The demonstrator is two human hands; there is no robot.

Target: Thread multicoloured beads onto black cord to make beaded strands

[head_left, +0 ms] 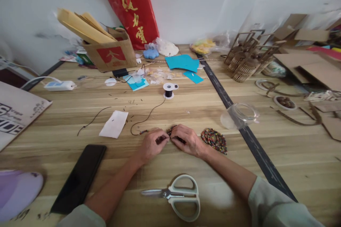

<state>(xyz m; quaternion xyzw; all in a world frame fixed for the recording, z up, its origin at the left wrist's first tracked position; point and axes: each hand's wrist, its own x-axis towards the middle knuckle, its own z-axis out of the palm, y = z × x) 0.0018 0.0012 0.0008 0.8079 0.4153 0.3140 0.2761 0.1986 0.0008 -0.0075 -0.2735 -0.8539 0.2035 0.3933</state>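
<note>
My left hand (151, 144) and my right hand (188, 140) meet over the middle of the table, thumbs and fingertips pinched close together. A black cord (149, 115) runs from a white spool (168, 90) to a short row of colored beads (144, 132) and passes behind my left hand, which grips this strand. What my right fingertips pinch is too small to make out. Just beyond them lies a small cluster of beads (172, 128), partly hidden by my right hand. A coiled heap of multicolored bead strands (214, 140) rests beside my right wrist.
Scissors (173, 195) lie in front of me, a phone (80, 177) to the left. White paper (114, 124) and a loose cord (93, 121) are at left. A clear plastic container (239, 115) stands at right. Blue cards (182, 62), a carton (114, 55) and small baskets (247, 58) sit farther back.
</note>
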